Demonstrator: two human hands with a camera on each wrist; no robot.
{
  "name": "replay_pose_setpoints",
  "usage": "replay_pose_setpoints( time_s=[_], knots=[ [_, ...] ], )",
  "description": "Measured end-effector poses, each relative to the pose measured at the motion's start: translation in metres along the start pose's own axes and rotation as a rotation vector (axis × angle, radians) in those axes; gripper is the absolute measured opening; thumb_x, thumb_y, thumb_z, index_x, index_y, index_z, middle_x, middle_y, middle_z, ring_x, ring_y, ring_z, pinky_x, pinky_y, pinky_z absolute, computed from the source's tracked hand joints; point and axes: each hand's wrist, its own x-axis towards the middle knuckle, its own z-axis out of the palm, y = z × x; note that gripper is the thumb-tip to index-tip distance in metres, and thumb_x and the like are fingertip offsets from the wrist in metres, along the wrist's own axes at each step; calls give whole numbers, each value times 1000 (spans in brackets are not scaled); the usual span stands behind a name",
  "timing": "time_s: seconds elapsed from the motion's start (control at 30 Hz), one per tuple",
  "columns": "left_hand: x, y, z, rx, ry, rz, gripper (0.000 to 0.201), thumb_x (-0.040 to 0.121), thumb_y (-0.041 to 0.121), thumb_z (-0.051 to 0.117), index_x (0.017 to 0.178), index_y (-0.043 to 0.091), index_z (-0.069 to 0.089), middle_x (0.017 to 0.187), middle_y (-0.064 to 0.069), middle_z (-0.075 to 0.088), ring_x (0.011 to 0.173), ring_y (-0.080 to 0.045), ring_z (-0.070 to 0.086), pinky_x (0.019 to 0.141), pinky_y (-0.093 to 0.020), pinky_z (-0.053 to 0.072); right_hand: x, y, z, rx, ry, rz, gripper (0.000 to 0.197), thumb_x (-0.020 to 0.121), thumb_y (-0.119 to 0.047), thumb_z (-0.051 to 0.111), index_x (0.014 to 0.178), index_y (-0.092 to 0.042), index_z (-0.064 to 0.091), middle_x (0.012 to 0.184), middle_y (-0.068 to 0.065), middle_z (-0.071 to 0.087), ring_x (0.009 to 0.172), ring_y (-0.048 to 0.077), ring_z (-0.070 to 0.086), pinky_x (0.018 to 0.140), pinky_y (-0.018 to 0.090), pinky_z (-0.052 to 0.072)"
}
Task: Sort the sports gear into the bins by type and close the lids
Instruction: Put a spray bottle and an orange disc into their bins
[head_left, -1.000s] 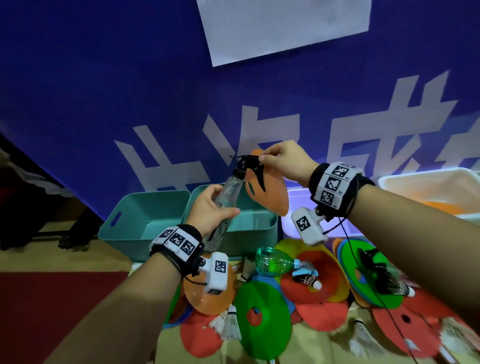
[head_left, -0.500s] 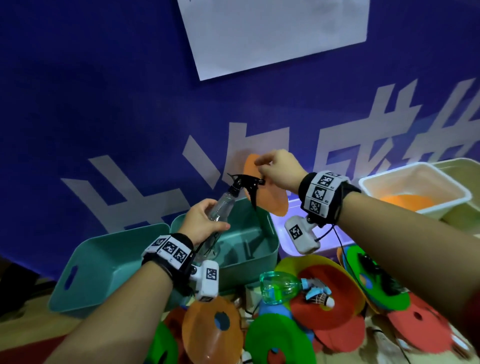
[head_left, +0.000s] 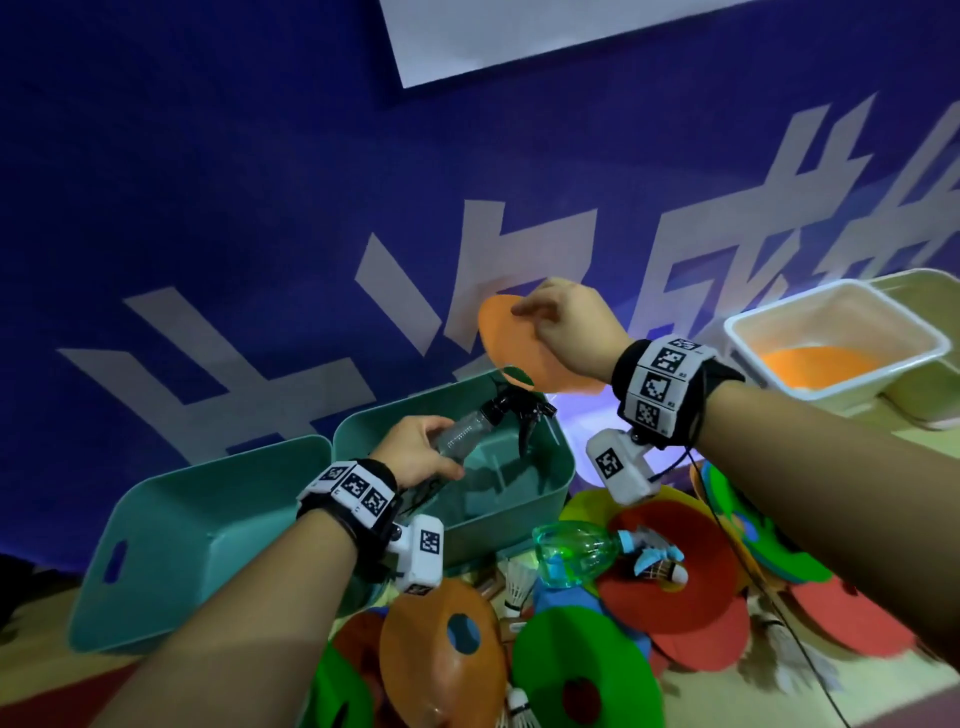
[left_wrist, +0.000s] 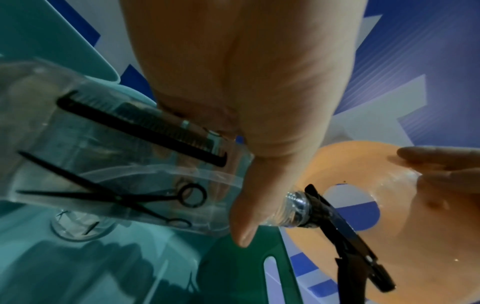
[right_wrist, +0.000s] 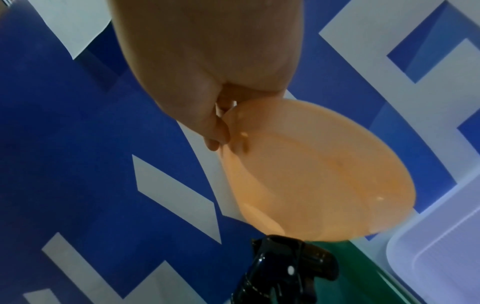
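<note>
Two items are being held over the bins at once. The left hand (head_left: 415, 447) is gripping a clear spray bottle (head_left: 465, 434) by its body, tilting it above the open teal bin (head_left: 556, 467); the right hand (head_left: 566, 325) is pinching the rim of an orange disc cone (head_left: 524, 353) just above the bottle's black trigger (left_wrist: 348, 236). A white bin (head_left: 831, 395) holding an orange cone is sitting well to the right. More cones, a green bottle (head_left: 576, 553) and shuttlecocks are lying in a pile below. The disc is hanging close to the trigger, so it could catch there, or drop into the teal bin with the bottle.
</note>
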Motion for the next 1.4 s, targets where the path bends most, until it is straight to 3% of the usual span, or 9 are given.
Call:
replay_pose_setpoints(
  time_s=[0.1, 0.27, 0.43, 0.6, 0.87, 1.0, 1.07, 1.17, 1.4],
  knots=[
    [12, -7, 5, 54, -66, -12, 61, 55, 16, 91, 112, 21, 69, 98, 3, 73, 92, -17, 68, 95, -40, 52, -3, 6, 12, 6, -29, -11, 40, 87, 5, 47, 113, -13, 71, 112, 5, 62, 102, 23, 58, 91, 32, 46],
    [27, -14, 13, 181, -179, -77, 74, 60, 21, 90, 127, 16, 61, 111, 1, 68, 99, -17, 64, 95, -33, 50, -5, 16, 23, -15, -77, -19, 45, 84, 9, 44, 111, -12, 72, 112, 5, 63, 102, 25, 59, 85, 25, 43],
    [39, -16, 20, 312, -283, -146, 76, 64, 24, 88, 132, 15, 56, 120, -4, 65, 102, -18, 60, 84, -25, 46, -9, 21, 25, -13, -121, -25, 44, 85, 9, 43, 111, -11, 72, 114, 6, 63, 105, 25, 59, 89, 28, 44],
    [49, -16, 32, 412, -319, -196, 84, 63, 26, 90, 138, 16, 52, 134, -2, 59, 114, -22, 59, 99, -32, 48, -12, 28, 25, -8, -149, -22, 41, 88, 7, 43, 111, -10, 72, 117, 6, 63, 106, 22, 58, 86, 22, 39],
    [64, -16, 39, 503, -396, -241, 82, 62, 27, 90, 136, 13, 55, 124, -2, 65, 106, -19, 62, 93, -29, 50, -1, 43, 28, 65, -207, 55, 37, 88, 2, 46, 107, -15, 73, 112, 0, 64, 98, 12, 55, 84, 19, 37],
    [73, -20, 43, 547, -449, -263, 77, 68, 20, 87, 137, 13, 54, 129, -3, 63, 102, -17, 60, 88, -26, 49, 5, 51, 33, 86, -212, 81, 35, 88, 1, 48, 106, -16, 73, 105, -5, 61, 94, 10, 52, 84, 21, 39],
    [77, -22, 46, 577, -477, -270, 80, 70, 19, 86, 141, 12, 50, 135, -3, 59, 111, -18, 59, 85, -23, 46, 6, 56, 37, 86, -219, 97, 35, 88, 1, 49, 105, -16, 74, 101, -7, 59, 94, 11, 52, 83, 23, 39],
    [80, -22, 49, 629, -520, -266, 82, 74, 20, 84, 145, 11, 44, 143, -4, 52, 123, -20, 55, 85, -22, 44, 7, 63, 41, 88, -237, 119, 35, 88, 0, 49, 105, -17, 74, 105, -2, 62, 93, 12, 51, 80, 23, 38],
    [84, -21, 49, 750, -626, -273, 72, 79, 27, 79, 144, 23, 47, 138, -1, 56, 118, -19, 57, 98, -31, 49, 16, 65, 43, 100, -238, 121, 34, 89, -1, 48, 105, -17, 73, 98, -7, 58, 89, 12, 49, 77, 23, 36]
  ],
)
